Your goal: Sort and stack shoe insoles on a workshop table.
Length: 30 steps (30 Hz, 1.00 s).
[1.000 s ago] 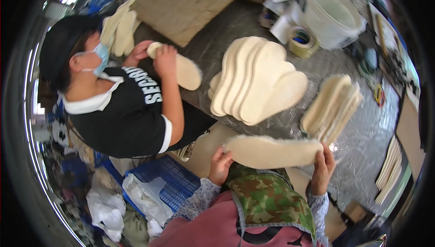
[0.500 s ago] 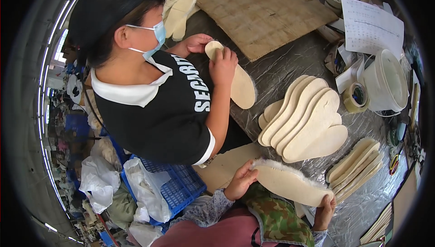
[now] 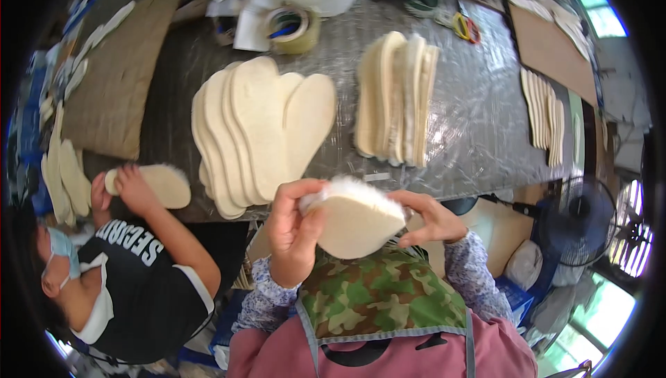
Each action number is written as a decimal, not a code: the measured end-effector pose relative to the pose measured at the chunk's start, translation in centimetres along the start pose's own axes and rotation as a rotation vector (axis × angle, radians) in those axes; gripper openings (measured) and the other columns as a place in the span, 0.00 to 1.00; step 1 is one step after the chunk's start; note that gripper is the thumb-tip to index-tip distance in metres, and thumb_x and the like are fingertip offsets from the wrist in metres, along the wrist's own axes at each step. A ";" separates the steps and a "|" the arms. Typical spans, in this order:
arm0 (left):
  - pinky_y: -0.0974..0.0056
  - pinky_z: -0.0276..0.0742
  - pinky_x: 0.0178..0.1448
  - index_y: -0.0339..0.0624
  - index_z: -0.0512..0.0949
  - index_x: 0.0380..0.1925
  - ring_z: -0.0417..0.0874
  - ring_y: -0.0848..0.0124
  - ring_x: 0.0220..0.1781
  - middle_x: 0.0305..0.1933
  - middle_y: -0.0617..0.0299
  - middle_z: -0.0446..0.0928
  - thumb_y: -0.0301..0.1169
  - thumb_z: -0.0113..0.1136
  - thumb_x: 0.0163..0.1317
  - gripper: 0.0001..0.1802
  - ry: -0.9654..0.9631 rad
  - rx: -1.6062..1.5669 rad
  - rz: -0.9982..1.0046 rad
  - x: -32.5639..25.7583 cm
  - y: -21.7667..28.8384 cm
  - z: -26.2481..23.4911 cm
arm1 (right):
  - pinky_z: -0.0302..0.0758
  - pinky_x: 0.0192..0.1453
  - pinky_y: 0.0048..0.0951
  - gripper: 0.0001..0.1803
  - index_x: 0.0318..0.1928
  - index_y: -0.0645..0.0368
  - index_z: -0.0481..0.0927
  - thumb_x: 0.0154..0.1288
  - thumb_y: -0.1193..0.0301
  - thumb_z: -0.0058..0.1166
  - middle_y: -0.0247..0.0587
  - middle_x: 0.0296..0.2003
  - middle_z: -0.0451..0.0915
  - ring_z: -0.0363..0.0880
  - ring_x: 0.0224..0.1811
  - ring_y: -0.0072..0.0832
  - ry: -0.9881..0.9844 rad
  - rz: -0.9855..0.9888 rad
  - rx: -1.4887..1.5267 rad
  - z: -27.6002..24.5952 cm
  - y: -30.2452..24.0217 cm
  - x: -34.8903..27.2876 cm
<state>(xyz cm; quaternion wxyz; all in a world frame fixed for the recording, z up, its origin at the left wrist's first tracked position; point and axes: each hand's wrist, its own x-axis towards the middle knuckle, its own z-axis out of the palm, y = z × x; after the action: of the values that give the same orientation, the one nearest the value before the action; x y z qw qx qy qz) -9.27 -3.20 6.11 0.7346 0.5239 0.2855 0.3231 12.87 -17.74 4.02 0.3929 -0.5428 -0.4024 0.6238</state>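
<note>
Insole (image 3: 354, 220) with a fleecy edge, now lifted close to the chest at lower centre of the frame, where half a second earlier it lay lower and flatter. Left hand (image 3: 295, 232) is closed around its near end; right hand (image 3: 431, 220) pinches the far edge. Fanned insole stack (image 3: 257, 128) lies on the table (image 3: 472, 128) above; a co-worker's hand (image 3: 132, 187) presses another insole at left.

The grey table (image 3: 472, 121) carries two insole stacks (image 3: 260, 131), a tape roll (image 3: 295, 27), possibly scissors (image 3: 466, 27).

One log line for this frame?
left hand: grips fleecy insole | right hand: holds its other end | insole stack: on table
</note>
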 end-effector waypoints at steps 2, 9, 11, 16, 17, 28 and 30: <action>0.66 0.70 0.59 0.35 0.63 0.60 0.74 0.72 0.55 0.56 0.55 0.72 0.31 0.50 0.71 0.21 -0.173 0.226 -0.058 1.4 -0.3 3.4 | 0.75 0.55 0.28 0.34 0.62 0.63 0.70 0.57 0.70 0.68 0.37 0.49 0.81 0.78 0.48 0.23 0.056 0.009 0.171 0.0 1.2 -1.5; 0.54 0.63 0.69 0.38 0.40 0.74 0.67 0.57 0.66 0.71 0.43 0.55 0.47 0.48 0.71 0.43 -0.238 0.045 0.039 4.0 -5.8 15.8 | 0.78 0.53 0.32 0.24 0.59 0.66 0.71 0.67 0.68 0.58 0.42 0.49 0.81 0.81 0.49 0.27 0.657 -0.164 0.697 -6.2 5.1 -6.3; 0.55 0.62 0.69 0.38 0.39 0.74 0.66 0.56 0.68 0.71 0.42 0.56 0.43 0.48 0.71 0.42 -0.360 0.111 -0.119 2.3 -8.9 19.1 | 0.79 0.53 0.33 0.22 0.58 0.66 0.71 0.71 0.64 0.52 0.43 0.49 0.80 0.81 0.48 0.29 0.696 -0.207 0.946 -9.6 7.3 -6.0; 0.54 0.60 0.71 0.31 0.42 0.72 0.60 0.46 0.73 0.73 0.37 0.53 0.26 0.49 0.65 0.40 -0.359 0.659 0.001 -0.4 -16.6 24.8 | 0.77 0.54 0.33 0.24 0.57 0.65 0.72 0.73 0.58 0.48 0.44 0.50 0.79 0.80 0.48 0.30 0.751 -0.165 1.098 -15.7 11.9 -3.9; 0.54 0.61 0.70 0.31 0.43 0.72 0.61 0.44 0.72 0.72 0.36 0.54 0.24 0.48 0.64 0.39 -0.289 0.737 0.028 -0.3 -17.4 25.0 | 0.76 0.54 0.34 0.24 0.57 0.65 0.72 0.73 0.57 0.47 0.44 0.50 0.79 0.79 0.48 0.30 0.758 -0.145 1.092 -16.1 11.7 -3.2; 0.50 0.71 0.60 0.41 0.48 0.72 0.71 0.43 0.60 0.63 0.41 0.65 0.16 0.46 0.60 0.39 -0.114 1.132 0.125 7.3 -18.2 22.7 | 0.76 0.51 0.32 0.41 0.66 0.73 0.59 0.63 0.58 0.61 0.55 0.54 0.69 0.76 0.49 0.34 0.954 -0.146 -0.118 -19.4 13.5 3.4; 0.50 0.70 0.61 0.41 0.48 0.72 0.71 0.43 0.60 0.62 0.41 0.65 0.16 0.46 0.60 0.39 -0.100 1.128 0.179 7.3 -18.9 23.0 | 0.75 0.55 0.33 0.38 0.68 0.66 0.60 0.66 0.59 0.59 0.54 0.58 0.65 0.77 0.53 0.37 0.821 -0.211 -0.058 -19.2 13.3 3.4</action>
<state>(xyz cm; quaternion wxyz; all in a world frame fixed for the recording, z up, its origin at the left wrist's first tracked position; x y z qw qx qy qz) 16.09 -15.60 -5.91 0.3237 0.8715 0.3334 0.1564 30.88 -18.06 -11.20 0.5669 -0.7127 -0.2835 0.3006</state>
